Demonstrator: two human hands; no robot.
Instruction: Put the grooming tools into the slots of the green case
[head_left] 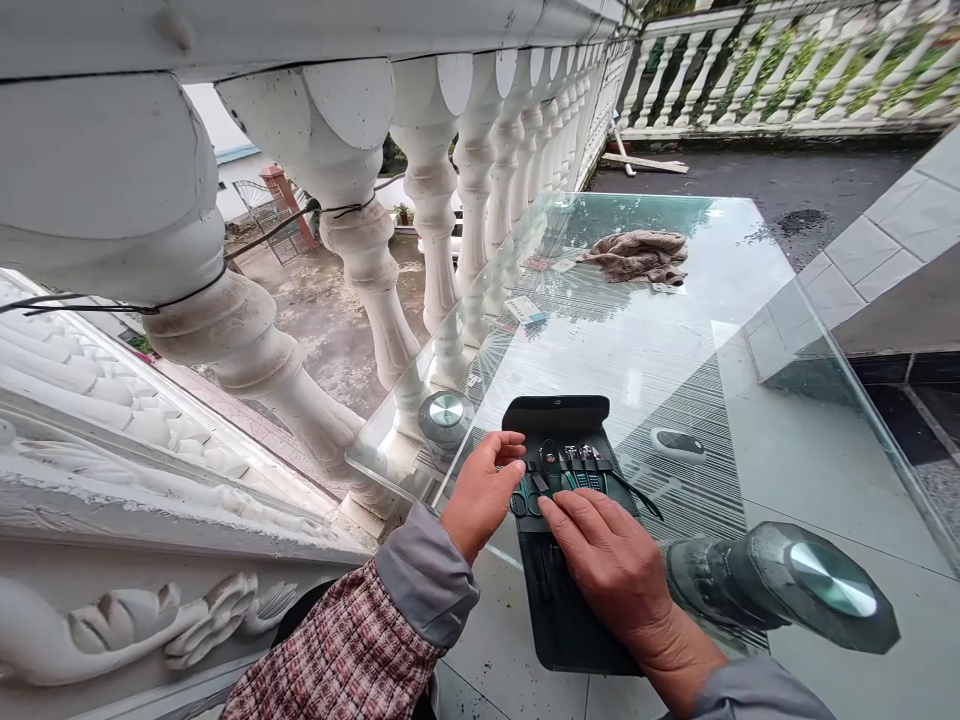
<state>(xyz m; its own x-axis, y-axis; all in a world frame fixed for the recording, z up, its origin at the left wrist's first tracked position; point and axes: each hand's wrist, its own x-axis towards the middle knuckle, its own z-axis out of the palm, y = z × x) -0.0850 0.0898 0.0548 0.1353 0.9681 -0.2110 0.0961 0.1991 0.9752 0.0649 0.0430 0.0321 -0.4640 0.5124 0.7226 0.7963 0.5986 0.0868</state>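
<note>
The lower-centre manicure case (559, 640) is black, the lower-left sleeve (337, 650) pink plaid, the upper-right cloth (637, 257) seemingly mottled brown.

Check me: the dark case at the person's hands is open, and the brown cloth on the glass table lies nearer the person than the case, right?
No: the head view shows the brown cloth on the glass table farther from the person than the dark case, which is open.

Glass table (637, 340): open black case (538, 550), crumpled cloth (637, 256), pale device (679, 445).
</note>
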